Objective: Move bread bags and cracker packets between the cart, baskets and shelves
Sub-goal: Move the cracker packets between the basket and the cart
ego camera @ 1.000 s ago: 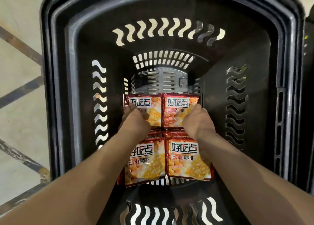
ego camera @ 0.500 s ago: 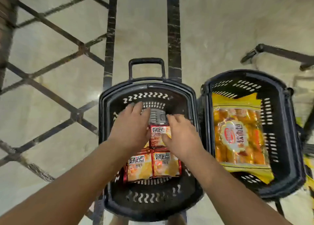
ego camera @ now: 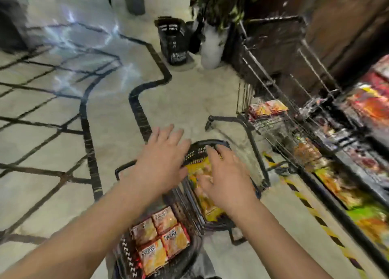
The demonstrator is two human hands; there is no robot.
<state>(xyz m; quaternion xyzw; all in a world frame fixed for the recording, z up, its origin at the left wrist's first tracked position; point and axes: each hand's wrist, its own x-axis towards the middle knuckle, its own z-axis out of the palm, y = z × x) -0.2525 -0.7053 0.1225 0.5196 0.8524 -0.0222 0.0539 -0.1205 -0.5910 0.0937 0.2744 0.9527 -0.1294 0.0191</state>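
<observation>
"Four packets (ego camera: 161,236) — location?"
"In the near basket (ego camera: 126,251), laid flat, two by two. The bread bag (ego camera: 200,184) lies in the far basket (ego camera: 210,142)."
"Hand state?"
"Both spread — left hand (ego camera: 162,158) and right hand (ego camera: 228,179) hold nothing, above the baskets. The right hand is over the bread bag; contact cannot be determined."

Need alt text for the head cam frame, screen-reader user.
The left hand and right hand, both open, hover over two black baskets on the floor: the near basket holds four cracker packets, the far basket a yellow bread bag. A wire cart and stocked shelves stand at right; the frame is motion-blurred.
</observation>
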